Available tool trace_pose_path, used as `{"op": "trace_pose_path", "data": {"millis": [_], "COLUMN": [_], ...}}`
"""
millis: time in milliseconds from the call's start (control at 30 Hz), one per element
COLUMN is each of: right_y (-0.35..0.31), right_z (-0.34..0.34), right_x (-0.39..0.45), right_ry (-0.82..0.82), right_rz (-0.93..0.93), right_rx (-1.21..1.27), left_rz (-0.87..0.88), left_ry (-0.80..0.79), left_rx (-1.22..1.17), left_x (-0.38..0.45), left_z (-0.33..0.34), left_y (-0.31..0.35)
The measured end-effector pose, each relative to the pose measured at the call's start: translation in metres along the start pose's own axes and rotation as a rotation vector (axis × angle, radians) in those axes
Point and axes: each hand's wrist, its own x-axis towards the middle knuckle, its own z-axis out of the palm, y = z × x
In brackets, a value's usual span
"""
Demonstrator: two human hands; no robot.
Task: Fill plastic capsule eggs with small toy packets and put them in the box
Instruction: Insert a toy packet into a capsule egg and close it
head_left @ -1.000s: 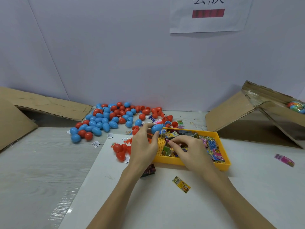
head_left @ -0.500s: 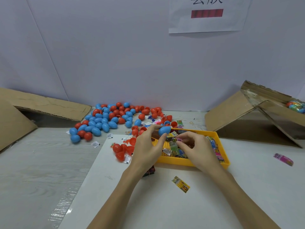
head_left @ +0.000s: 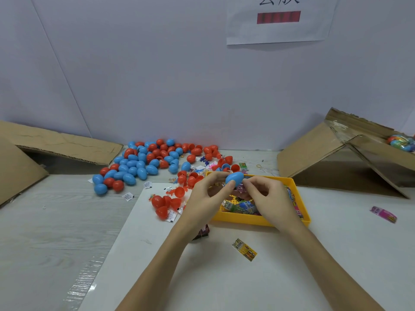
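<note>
The left hand [head_left: 203,199] pinches a blue egg [head_left: 234,178] between thumb and fingertips, holding it in the air over the far left corner of the yellow tray [head_left: 258,219]; the right hand [head_left: 268,198] meets it from the other side, its fingers curled at the egg's right end, and whether they also pinch a packet there I cannot tell. The egg looks like thin hard plastic, so I judge it light, stiff and smooth enough to slip; gripping it across the broad middle, one half in each hand, should allow twisting or pulling it apart without squeezing the shell out of shape. The packets in the tray [head_left: 241,206] seem to be crinkly foil, nearly weightless and limp, best taken by an edge.

Counts: one egg in hand; one tray; two hands; the pile of eggs [head_left: 143,163] on the table [head_left: 56,232] holds several dozen red and blue, too crowded to count exactly; a handful of open red halves [head_left: 162,204] lie just left of the tray. Three loose packets lie apart from the tray: a yellow one [head_left: 244,249] near the wrists, a pink one [head_left: 383,214] to the right, a dark one [head_left: 202,232] half hidden under the left wrist. Two cardboard boxes: one at the left [head_left: 60,147], one at the right [head_left: 332,153] with filled eggs [head_left: 402,142] showing at its far edge.
</note>
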Motion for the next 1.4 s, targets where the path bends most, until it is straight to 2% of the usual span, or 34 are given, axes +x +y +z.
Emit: {"op": "trace_pose_path", "data": {"millis": [100, 267, 467, 633, 833, 1400], "right_y": [-0.001, -0.003, -0.008, -0.007, -0.015, -0.009], "right_z": [-0.001, -0.002, -0.002, -0.004, -0.004, -0.004], "right_x": [0.0, -0.002, -0.002, -0.002, 0.0, -0.002], "right_ry": [-0.011, -0.043, -0.087, -0.107, -0.096, -0.058], "right_rz": [-0.011, 0.004, 0.072, 0.111, 0.196, 0.038], "right_rx": [0.022, 0.02, 0.209, 0.228, 0.449, 0.155], "left_rz": [-0.049, -0.059, -0.052, -0.089, -0.096, -0.098], "left_ry": [-0.061, -0.041, -0.005, 0.015, 0.008, 0.02], "left_rx": [-0.039, 0.004, -0.099, -0.247, -0.216, -0.265], "left_x": [0.0, 0.0, 0.001, 0.002, 0.002, 0.002], "left_z": [-0.002, -0.001, -0.003, -0.004, -0.004, -0.003], "left_y": [0.002, 0.002, 0.003, 0.003, 0.003, 0.001]}}
